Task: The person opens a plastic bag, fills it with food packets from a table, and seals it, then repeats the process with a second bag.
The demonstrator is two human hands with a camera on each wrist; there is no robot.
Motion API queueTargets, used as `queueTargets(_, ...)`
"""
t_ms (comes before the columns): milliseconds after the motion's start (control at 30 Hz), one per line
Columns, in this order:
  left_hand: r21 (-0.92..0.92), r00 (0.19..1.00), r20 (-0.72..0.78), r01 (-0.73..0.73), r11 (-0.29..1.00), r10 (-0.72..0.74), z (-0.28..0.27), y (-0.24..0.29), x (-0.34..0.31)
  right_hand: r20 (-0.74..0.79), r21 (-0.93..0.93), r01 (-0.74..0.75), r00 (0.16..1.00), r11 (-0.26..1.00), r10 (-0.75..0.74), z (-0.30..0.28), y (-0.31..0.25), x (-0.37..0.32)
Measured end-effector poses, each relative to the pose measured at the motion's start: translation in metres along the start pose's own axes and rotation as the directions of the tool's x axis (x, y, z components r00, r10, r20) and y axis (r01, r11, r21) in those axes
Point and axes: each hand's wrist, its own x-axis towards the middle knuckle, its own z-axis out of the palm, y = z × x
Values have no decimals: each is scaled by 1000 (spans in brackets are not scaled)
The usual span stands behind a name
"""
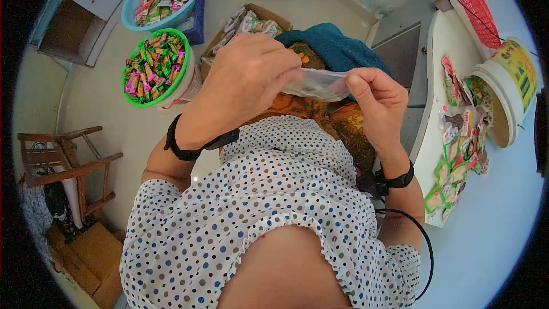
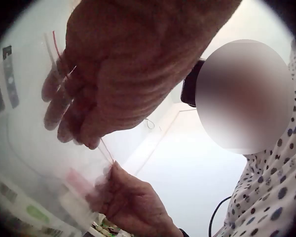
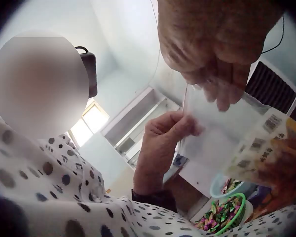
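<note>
Between both hands stretches a clear plastic zip bag (image 1: 320,84), with a thin red line along its mouth in the left wrist view. My left hand (image 1: 249,77) pinches one end of the mouth. At the other end, my right hand (image 1: 382,103) grips the bag between thumb and bent fingers. Some fingers of each hand show through the film in the wrist views. Printed packets (image 3: 266,143) with barcodes show at the lower part of the bag in the right wrist view.
A green basket (image 1: 182,77) of wrapped sweets and a blue basin (image 1: 127,6) of packets stand on the left. A cardboard box (image 1: 274,14) lies ahead. On the right table are small packets (image 1: 457,166), a tipped bucket (image 1: 492,88) and a red basket (image 1: 477,11). A wooden chair (image 1: 86,160) stands left.
</note>
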Motion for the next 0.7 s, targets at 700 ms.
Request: queueTargets(700,-105,997,-50,-72,992,67,41,15,-4,575,-358,-222,713,907,401,-13,45,5)
